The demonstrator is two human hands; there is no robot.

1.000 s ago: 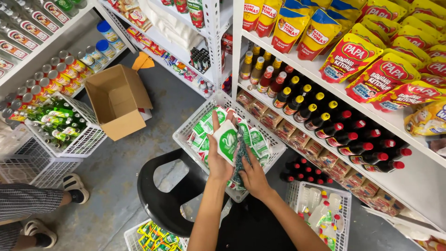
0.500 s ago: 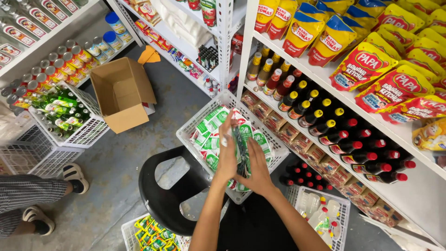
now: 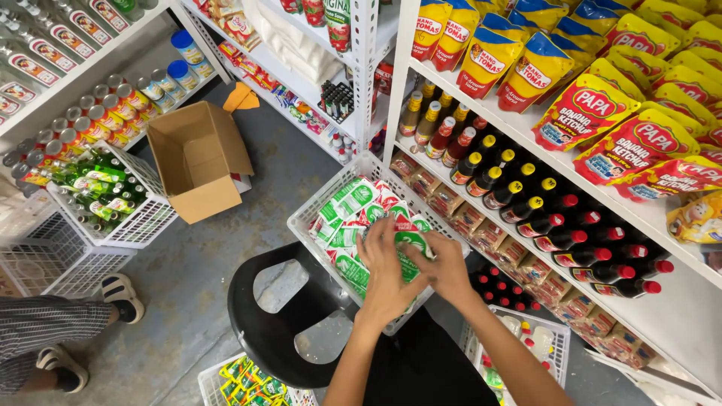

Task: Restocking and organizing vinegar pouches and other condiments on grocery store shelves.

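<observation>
My left hand [image 3: 382, 272] and my right hand [image 3: 442, 268] meet over a white wire basket [image 3: 312, 210] full of green and white sachets [image 3: 346, 204]. Both hands close together on a small stack of those sachets [image 3: 412, 244], held just above the basket's near right part. The basket rests on a black plastic stool [image 3: 278, 323] in front of me. My forearms come up from the bottom of the view.
An open cardboard box [image 3: 197, 159] lies on the grey floor at left, beside a white basket of green bottles [image 3: 98, 197]. Shelves of dark sauce bottles [image 3: 541, 214] and yellow and red pouches [image 3: 602, 113] stand at right. Another person's sandalled feet [image 3: 120, 297] are at lower left.
My hands have come down and closer together over the basket, now cupping the sachet stack that my left hand held up a second ago. The view has shifted slightly.
</observation>
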